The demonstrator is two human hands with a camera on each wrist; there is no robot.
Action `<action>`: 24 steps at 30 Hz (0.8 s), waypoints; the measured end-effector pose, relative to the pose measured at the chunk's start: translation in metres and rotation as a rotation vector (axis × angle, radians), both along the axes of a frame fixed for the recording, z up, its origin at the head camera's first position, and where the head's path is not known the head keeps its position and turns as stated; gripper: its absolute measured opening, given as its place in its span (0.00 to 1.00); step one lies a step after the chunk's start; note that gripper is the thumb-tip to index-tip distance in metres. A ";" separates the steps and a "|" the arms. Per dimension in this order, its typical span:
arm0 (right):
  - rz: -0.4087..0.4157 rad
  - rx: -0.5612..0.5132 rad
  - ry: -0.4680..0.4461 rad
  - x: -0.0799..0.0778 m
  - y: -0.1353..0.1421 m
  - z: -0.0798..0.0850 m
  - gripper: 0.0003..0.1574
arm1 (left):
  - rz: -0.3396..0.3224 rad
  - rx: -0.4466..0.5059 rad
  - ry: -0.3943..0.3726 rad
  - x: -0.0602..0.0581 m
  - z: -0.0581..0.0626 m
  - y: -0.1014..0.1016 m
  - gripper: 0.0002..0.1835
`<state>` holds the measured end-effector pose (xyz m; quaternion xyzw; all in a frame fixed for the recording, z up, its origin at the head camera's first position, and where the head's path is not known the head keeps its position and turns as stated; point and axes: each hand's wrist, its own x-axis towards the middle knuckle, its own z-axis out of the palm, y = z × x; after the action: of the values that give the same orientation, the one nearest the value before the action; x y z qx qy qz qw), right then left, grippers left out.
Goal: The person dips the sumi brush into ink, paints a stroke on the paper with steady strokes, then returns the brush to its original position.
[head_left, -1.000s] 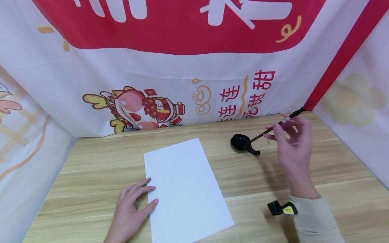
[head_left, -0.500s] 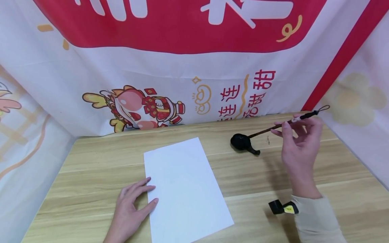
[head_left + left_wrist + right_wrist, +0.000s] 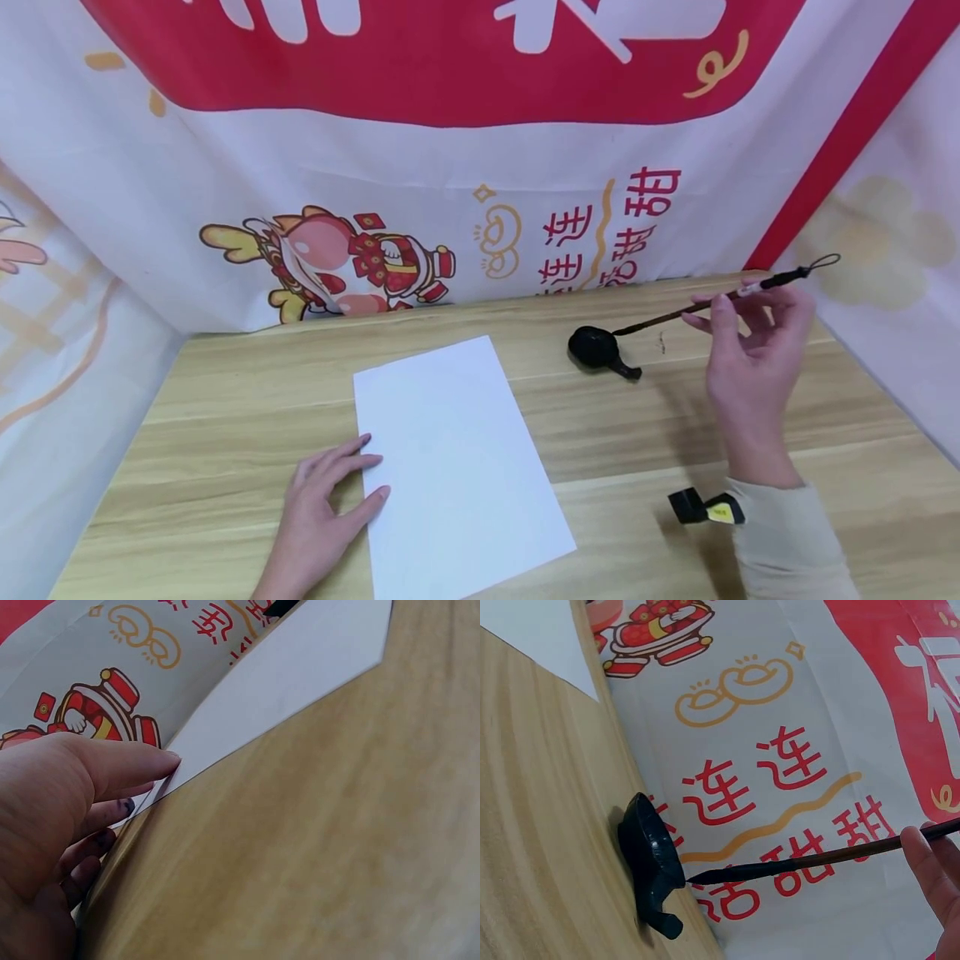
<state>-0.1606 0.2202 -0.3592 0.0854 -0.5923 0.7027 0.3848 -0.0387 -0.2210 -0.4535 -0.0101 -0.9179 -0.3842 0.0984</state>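
My right hand (image 3: 761,358) pinches a writing brush (image 3: 675,314) by its dark handle, between thumb and fingers. The brush slants down to the left, and its black pointed tip is right at the rim of a small black ink dish (image 3: 592,347) with a stubby curved handle. In the right wrist view the dark brush tip (image 3: 720,875) shows beside the ink dish (image 3: 651,847). My left hand (image 3: 322,508) rests with relaxed, spread fingertips on the left edge of a blank white sheet of paper (image 3: 465,467). Dark smudges mark a fingertip (image 3: 129,806) in the left wrist view.
All this lies on a light wooden table (image 3: 225,417). Behind it hangs a white and red printed cloth (image 3: 420,167), with more cloth along both sides. A black strap piece with a yellow label (image 3: 722,512) sits at my right cuff.
My right hand has moved right and slightly back, drawing the brush from over the ink dish to its rim at a flatter slant. My left hand and the paper stay put.
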 end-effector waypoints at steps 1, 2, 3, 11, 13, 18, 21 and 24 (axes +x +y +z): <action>-0.004 0.012 0.009 0.001 0.000 0.001 0.20 | 0.000 -0.001 0.001 0.000 0.000 0.000 0.20; -0.002 0.013 0.015 0.001 0.000 0.002 0.20 | -0.001 0.000 0.000 0.000 0.000 0.000 0.20; -0.004 0.023 0.019 0.001 0.000 0.002 0.20 | -0.002 0.000 0.001 0.000 0.000 0.000 0.20; 0.039 -0.045 -0.016 -0.001 -0.006 0.000 0.19 | -0.007 -0.001 -0.005 -0.002 0.001 0.000 0.20; 0.034 -0.053 -0.019 -0.002 -0.005 -0.001 0.19 | -0.008 -0.005 -0.006 -0.003 0.001 0.000 0.20; 0.010 -0.036 -0.034 -0.003 -0.002 -0.002 0.20 | -0.009 -0.010 -0.003 -0.004 0.002 0.000 0.20; -0.009 -0.017 -0.054 -0.003 -0.001 -0.002 0.20 | -0.004 -0.010 -0.005 -0.002 0.001 0.000 0.20; -0.024 -0.020 -0.050 -0.003 -0.001 -0.001 0.19 | -0.001 -0.017 0.000 -0.001 0.000 -0.001 0.20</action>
<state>-0.1636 0.2194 -0.3603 0.0570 -0.5956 0.7058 0.3793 -0.0399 -0.2223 -0.4532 -0.0113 -0.9212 -0.3763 0.0982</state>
